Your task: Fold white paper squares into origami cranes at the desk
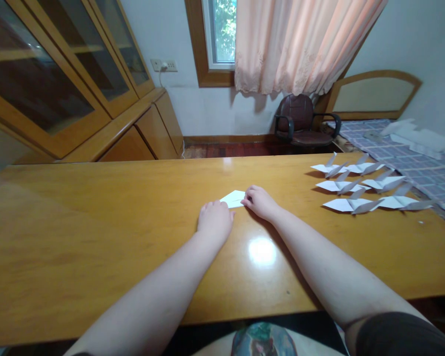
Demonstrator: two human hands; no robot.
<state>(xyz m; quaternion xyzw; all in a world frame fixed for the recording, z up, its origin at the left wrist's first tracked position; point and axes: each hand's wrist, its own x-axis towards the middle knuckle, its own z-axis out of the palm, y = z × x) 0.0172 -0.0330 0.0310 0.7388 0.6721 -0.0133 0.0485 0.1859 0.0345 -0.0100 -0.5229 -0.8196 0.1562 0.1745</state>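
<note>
A small folded piece of white paper [234, 199] lies on the wooden table [107, 237], between my two hands. My left hand [215, 218] rests at its left end, fingers curled over the edge. At the right end, my right hand [258, 201] pinches the paper between thumb and fingers. A faint crease line runs along the paper's middle. Parts of both ends are hidden under my fingers.
Several folded white paper cranes [346, 187] stand in rows at the table's right end. Behind the table are a dark red office chair [300, 121] and a bed [404, 148]. A glass-door cabinet [96, 84] stands on the left.
</note>
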